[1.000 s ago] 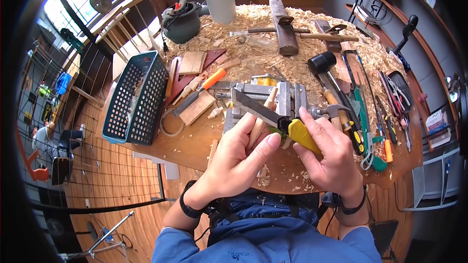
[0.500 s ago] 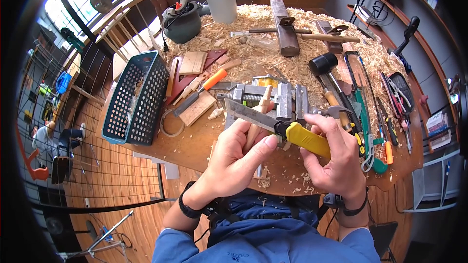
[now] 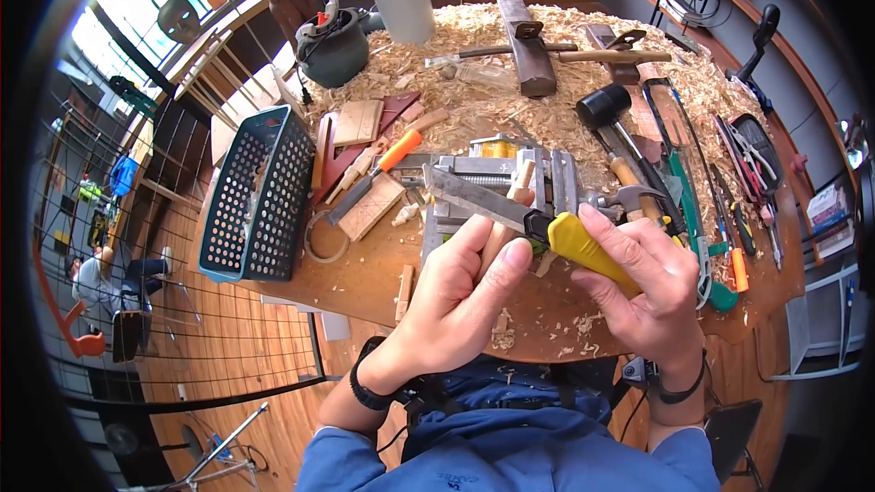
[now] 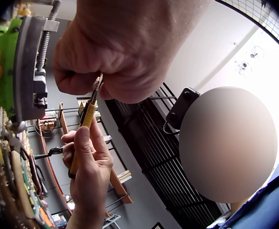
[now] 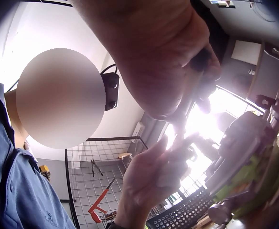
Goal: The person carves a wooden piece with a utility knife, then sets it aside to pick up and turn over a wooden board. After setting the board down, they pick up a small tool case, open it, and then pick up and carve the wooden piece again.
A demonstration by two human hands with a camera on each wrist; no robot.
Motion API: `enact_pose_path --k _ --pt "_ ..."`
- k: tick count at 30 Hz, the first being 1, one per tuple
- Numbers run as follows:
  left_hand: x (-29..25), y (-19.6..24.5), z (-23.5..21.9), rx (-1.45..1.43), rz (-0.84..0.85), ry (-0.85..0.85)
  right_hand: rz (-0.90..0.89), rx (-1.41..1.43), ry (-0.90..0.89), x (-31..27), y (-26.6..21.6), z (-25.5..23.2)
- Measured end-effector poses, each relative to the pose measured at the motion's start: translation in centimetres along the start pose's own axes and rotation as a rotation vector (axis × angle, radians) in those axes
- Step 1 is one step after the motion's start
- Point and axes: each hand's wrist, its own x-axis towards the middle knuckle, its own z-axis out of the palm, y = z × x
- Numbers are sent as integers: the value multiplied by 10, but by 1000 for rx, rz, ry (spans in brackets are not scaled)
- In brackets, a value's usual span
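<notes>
Above the tabletop's (image 3: 365,284) near edge, the left hand (image 3: 451,301) grips a wooden stick (image 3: 497,239) pointing away, crossed by the yellow-handled knife (image 3: 591,251) that the right hand (image 3: 652,292) holds pinched

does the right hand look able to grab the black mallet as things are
Probably not as things stand: the right hand is occupied, gripping the yellow knife. With that set down, the black mallet might be reachable, since its head appears uncovered.

Both forearms (image 3: 343,408) reach forward, bringing the hands close together. The left hand (image 3: 463,290) grips with curled fingers, its thumb (image 3: 501,275) slanting toward the right hand (image 3: 649,284), which pinches between bent fingers and thumb.
</notes>
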Motion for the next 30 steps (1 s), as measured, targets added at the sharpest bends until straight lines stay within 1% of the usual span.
enact_pose_path --k 1,3,5,8,10,12,14,18,22,24,25,27,30 --pt "0 -1 -2 17 24 0 -18 8 27 0 1 3" --pt "-2 0 -4 31 18 6 -39 18 52 0 1 5" --pt "-2 0 -4 47 10 14 -42 80 -9 -1 0 4" --pt "-1 -3 -4 57 0 12 -43 66 -8 -1 1 4" --pt "1 -9 -5 149 151 35 -48 68 2 0 0 4" --pt "0 -5 -5 144 115 11 -51 72 10 -1 0 5" --pt "-1 -5 -3 143 177 77 -67 69 18 -1 0 6" --pt "-2 -3 -3 175 133 98 -78 58 19 -1 0 6" --pt "-1 -1 -2 195 162 117 -80 53 21 -1 -1 6" --pt "-2 2 -3 284 110 134 -78 57 24 -1 -1 5" --pt "-1 1 -3 284 110 134 -76 50 19 -1 -1 5" --pt "2 -3 -4 355 206 165 -74 41 15 -1 -1 5" --pt "2 -5 -5 351 210 155 -80 37 21 0 0 5"
